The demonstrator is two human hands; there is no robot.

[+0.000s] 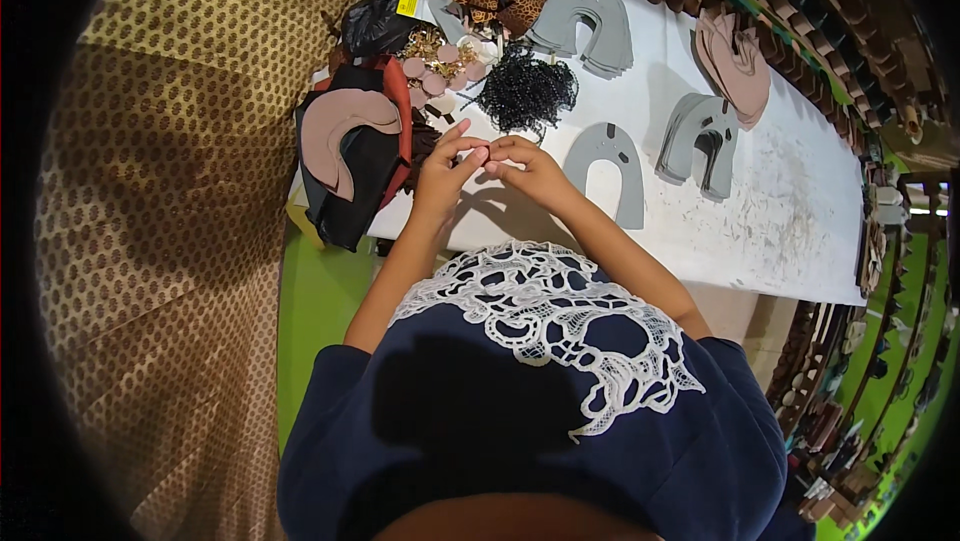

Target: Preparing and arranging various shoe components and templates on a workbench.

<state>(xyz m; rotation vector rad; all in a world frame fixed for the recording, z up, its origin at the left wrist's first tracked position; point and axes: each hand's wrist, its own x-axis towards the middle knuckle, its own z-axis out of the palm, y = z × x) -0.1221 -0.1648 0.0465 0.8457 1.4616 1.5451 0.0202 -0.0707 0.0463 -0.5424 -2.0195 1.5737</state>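
Note:
My left hand [442, 179] and my right hand [537, 176] meet above the front part of the white table. Thumbs and forefingers of both hands are pinched together around a small dark piece [487, 155], mostly hidden by the fingertips, so its kind cannot be made out. Just beyond the hands lies a tangled heap of thin black strips [527, 91]. Right of my right hand, a single grey U-shaped piece [630, 181] lies flat, with small dark marks near its top.
Pink U-shaped pieces [350, 126] rest on a black bag at the left. Pink discs [433, 85] and gold bits lie behind. Grey stacks [585, 21] [680, 146] and a pink stack [735, 66] sit farther right on the white table [790, 231]. Loaded racks [850, 41] border the right side.

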